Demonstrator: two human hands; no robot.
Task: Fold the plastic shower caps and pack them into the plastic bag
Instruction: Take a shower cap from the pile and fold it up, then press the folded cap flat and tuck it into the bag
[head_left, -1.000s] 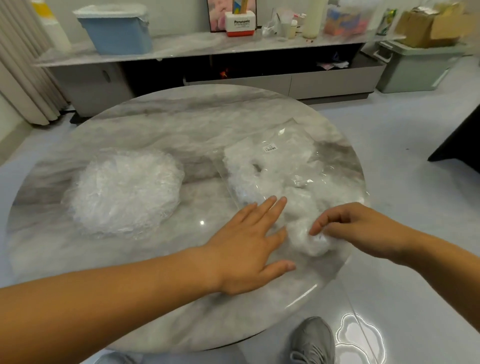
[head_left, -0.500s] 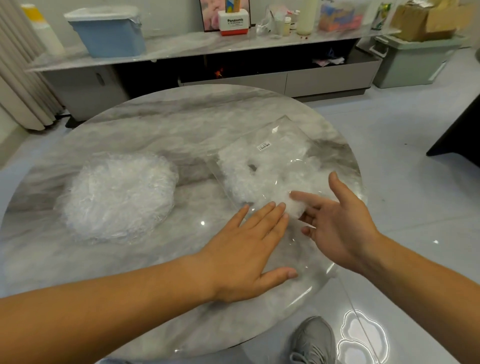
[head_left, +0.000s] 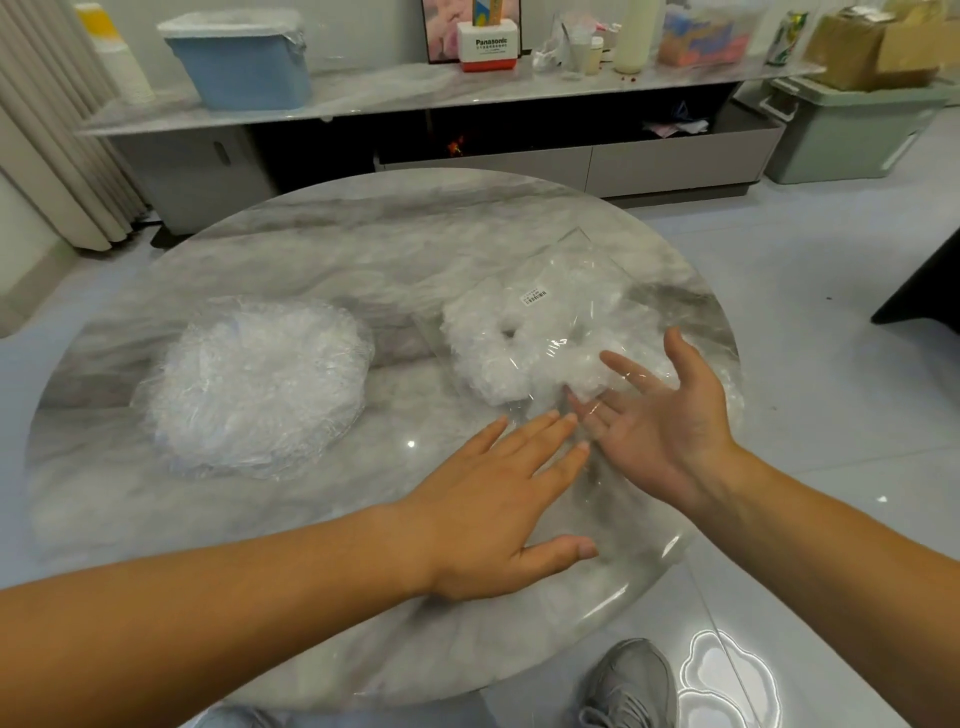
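A loose pile of shower caps (head_left: 254, 384) is sitting toward the left edge of the round marble table (head_left: 363, 234). The left hand (head_left: 498, 499) is lying flat, fingers straight, pressing the near end of the clear plastic bag (head_left: 566, 322) — caps bunched inside — near the right edge. The right hand (head_left: 670, 415) is lying palm-up, fingers spread wide, touching the bag.

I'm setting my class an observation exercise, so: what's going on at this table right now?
A person is mid-packing. The left hand lies flat on the open end of the clear plastic bag, on the round marble table. The right hand, open and palm up, seems to reach into its mouth toward bunched shower caps inside. A pile of loose shower caps waits further left.
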